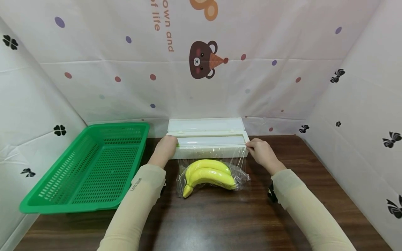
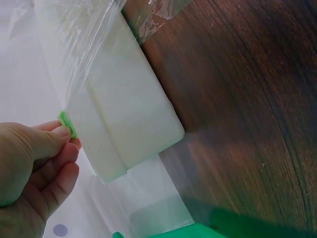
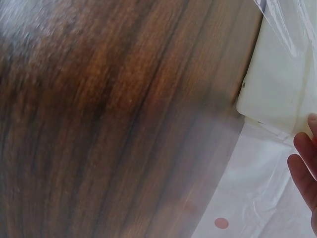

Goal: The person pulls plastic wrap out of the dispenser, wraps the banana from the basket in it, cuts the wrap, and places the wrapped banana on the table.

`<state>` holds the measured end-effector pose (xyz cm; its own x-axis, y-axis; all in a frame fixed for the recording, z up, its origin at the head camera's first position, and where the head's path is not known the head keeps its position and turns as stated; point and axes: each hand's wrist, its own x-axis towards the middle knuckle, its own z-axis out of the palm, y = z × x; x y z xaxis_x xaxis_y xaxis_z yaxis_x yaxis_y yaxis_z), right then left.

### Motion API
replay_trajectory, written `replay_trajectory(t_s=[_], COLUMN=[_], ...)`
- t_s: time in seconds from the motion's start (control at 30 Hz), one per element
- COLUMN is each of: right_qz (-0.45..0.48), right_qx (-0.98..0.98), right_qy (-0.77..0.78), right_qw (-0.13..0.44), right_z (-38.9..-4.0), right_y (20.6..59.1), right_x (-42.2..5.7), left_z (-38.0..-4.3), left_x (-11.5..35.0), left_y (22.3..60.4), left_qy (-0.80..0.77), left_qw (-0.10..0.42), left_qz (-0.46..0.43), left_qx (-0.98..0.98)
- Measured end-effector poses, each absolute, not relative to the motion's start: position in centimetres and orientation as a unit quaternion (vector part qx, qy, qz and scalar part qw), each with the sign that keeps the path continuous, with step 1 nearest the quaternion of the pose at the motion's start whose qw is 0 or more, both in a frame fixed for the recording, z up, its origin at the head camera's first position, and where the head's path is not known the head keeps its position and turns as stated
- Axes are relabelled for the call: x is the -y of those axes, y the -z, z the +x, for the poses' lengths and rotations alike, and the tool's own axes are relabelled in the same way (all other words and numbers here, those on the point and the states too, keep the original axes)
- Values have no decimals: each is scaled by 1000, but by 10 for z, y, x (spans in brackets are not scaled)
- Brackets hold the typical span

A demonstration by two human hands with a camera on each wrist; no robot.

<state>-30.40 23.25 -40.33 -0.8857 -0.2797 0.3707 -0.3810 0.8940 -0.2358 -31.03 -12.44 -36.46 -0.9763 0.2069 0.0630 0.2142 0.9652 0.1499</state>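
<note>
A white cling film dispenser box [image 1: 210, 153] stands at the back of the table with its lid [image 1: 205, 124] raised. From its front, clear cling film [image 1: 240, 170] runs down over a bunch of yellow bananas [image 1: 208, 174]. At the box's left end my left hand [image 1: 166, 148] pinches a small green slider [image 2: 67, 124] between thumb and finger. My right hand [image 1: 260, 151] grips the top edge of the box at its right end with thumb and fingers; part of this hand is cut off in the right wrist view.
On the left sits a green slotted basket [image 1: 83, 205], its rim close to my left sleeve. Behind the box rises a white printed cloth [image 1: 176, 90]. Dark wooden table [image 1: 201, 223] surface lies in front of the bananas.
</note>
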Motion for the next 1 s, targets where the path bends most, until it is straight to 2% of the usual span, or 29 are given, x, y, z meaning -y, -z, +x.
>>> replay_trajectory(t_s=[1.0], right_qz=[175], right_qx=[956], right_qy=[-153], right_qw=[178], right_z=[-306], right_y=[405], right_x=[-233], left_z=[-312], left_x=[120], left_y=[360], left_qy=[44], left_qw=[11], left_qz=[-130], left_qx=[990])
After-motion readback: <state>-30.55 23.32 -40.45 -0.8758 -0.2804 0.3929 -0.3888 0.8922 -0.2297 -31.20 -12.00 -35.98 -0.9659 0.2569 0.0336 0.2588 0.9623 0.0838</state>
